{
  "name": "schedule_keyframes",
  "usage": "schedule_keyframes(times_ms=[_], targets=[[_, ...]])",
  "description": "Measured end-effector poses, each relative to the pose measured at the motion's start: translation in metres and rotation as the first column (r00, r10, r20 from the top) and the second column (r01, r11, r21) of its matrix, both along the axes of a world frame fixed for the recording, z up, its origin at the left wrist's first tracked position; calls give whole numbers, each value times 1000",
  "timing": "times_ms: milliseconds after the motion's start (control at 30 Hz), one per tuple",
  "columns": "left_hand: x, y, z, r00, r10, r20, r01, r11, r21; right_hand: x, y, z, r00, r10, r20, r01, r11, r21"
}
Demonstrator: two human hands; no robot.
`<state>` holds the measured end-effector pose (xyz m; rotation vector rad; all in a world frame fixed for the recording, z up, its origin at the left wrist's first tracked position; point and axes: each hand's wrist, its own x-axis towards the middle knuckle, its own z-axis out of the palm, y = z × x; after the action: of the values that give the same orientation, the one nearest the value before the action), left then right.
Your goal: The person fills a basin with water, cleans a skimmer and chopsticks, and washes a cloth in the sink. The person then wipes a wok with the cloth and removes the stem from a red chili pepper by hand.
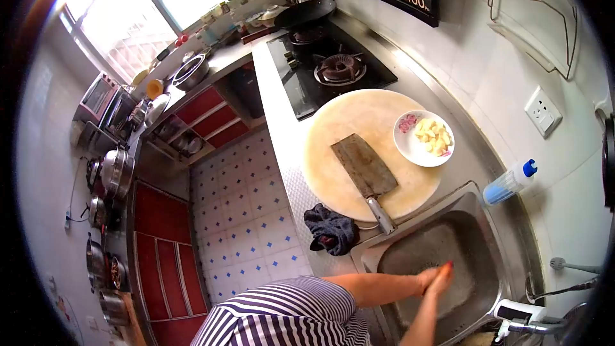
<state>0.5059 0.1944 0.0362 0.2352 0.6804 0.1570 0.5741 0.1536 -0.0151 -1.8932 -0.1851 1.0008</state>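
Observation:
Over the metal sink [471,237], my left hand [425,278] and my right hand [441,280] are pressed together. Something small and orange-red [448,265] shows at the fingertips; which hand has it, and what it is, I cannot make out. Beyond the sink lies a round cutting board [327,176] with a cleaver [365,166] flat on it, its handle pointing toward the sink. A white bowl [410,147] of pale yellow chunks [434,136] sits at the board's right edge. A dark cloth [330,229] is bunched beside the board.
The faucet [522,314] stands at the sink's lower right, with a blue-capped bottle [509,182] behind the sink. A gas stove [339,67] holding a wok [304,13] is farther back. Pots [118,173] line the left counter.

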Motion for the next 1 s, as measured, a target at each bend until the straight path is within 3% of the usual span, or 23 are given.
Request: schedule_keyframes(times_ms=[33, 67, 133, 200, 233, 267, 367, 400, 433, 467, 533, 567, 600, 667, 733, 767, 800, 867, 900, 933, 967, 1000], targets=[[1, -9, 2, 992, -80, -99, 84, 996, 42, 1, 10, 50, 924, -205, -321, 209, 978, -25], [10, -18, -30, 987, -154, -35, 154, 988, -23, -6, 7, 41, 924, -196, -328, 201, 979, -20], [0, -12, 3, 981, -144, -133, 139, 989, -40, -20, -17, -2, 989, -56, -133, 86, 969, 231], [-7, 9, -20, 954, -159, -254, 243, 906, 347, -27, -30, -28, 994, 41, 103, -82, 895, 439], [-11, 22, -21, 965, -203, -167, 205, 979, -3, -70, -27, 57, 876, 215, 432, -254, 967, 34], [-6, 30, -49, 960, -218, -178, 211, 976, -60, -80, -27, 29, 800, 113, 589, -259, 951, 170], [13, -11, -61, 987, -121, -102, 127, 990, 55, -4, -7, -4, 880, 144, 453, -265, 940, 216], [17, -18, -55, 995, -78, -62, 84, 990, 112, 37, -4, -17, 999, -28, 30, 25, 993, 114], [10, -15, -26, 995, -103, 6, 102, 990, 94, 53, 0, -23, 891, -267, -367, 245, 964, -106], [9, -14, -17, 994, -110, 13, 108, 988, 111, 46, -4, -19, 891, -264, -369, 242, 965, -106], [0, 5, 6, 976, -166, -138, 188, 969, 163, -3, -9, 16, 998, -56, 3, 56, 996, 74], [9, 9, -20, 981, -66, -181, 116, 952, 282, -48, -16, 40, 964, -51, 261, -51, 928, 370], [3, 24, -20, 954, -117, -276, 138, 989, 57, -65, -28, 44, 922, 63, 382, -94, 994, 62], [1, 18, -41, 998, -64, -29, 61, 993, -102, -68, -24, 51, 635, 157, 757, -308, 950, 61], [10, -5, -39, 993, 80, 89, -73, 994, -83, -17, -14, 22, 957, 17, 290, -76, 979, 191], [10, -7, -25, 968, -136, -210, 187, 951, 245, 11, -14, 10, 992, -14, 127, -6, 987, 160], [6, -5, -15, 811, -221, -542, 498, 747, 441, 20, -7, 13, 978, -206, -38, 210, 965, 156], [2, 10, -16, 627, -137, -767, 765, 297, 572, 58, -28, -21, 966, -123, 229, 122, 992, 18], [17, 19, -105, 535, -106, -838, 789, -292, 541, 81, -50, -72, 973, -119, 200, 94, 987, 129], [32, 27, -191, 550, 96, -829, 577, -762, 294, 60, -59, -69, 905, 118, 408, -125, 992, -9], [7, 36, -135, 537, -4, -844, 734, -491, 469, 41, -69, -71, 719, 343, 605, -277, 939, -203], [-12, 44, -108, 525, -88, -847, 781, -345, 520, 19, -75, -67, 474, 489, 732, -328, 870, -368]])
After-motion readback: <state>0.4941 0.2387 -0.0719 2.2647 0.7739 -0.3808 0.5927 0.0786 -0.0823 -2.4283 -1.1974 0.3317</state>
